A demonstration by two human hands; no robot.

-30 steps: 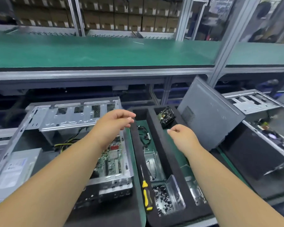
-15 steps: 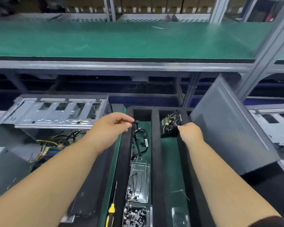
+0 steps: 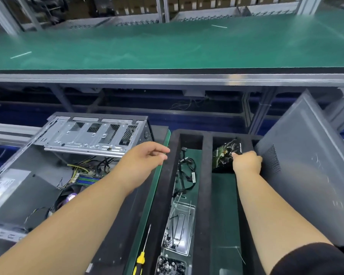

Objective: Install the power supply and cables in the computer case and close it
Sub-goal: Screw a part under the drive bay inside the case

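screwdriver (image 3: 141, 260): nearest; yellow handle, thin steel shaft, lies on green mat strip.
clear trays (image 3: 178, 231): hard plastic, small dark screws + ties inside.
cable bundle (image 3: 184, 171): black, limp, loose in left slot of foam tray (image 3: 207, 175); prob. tangles, lift by connector.
left hand (image 3: 145, 155): hovers over case/tray gap, fingers relaxed, holds nothing.
right hand (image 3: 246, 162): on the circuit-board part (image 3: 224, 153) at far end of right slot; pinch vs touch — can't tell.
board part: stiff, light, likely fragile; take by edges.
computer case (image 3: 48, 165): open sheet steel, left; PSU (image 3: 4, 187) looks seated inside.
side panel (image 3: 310, 175): grey, textured, leans at right.
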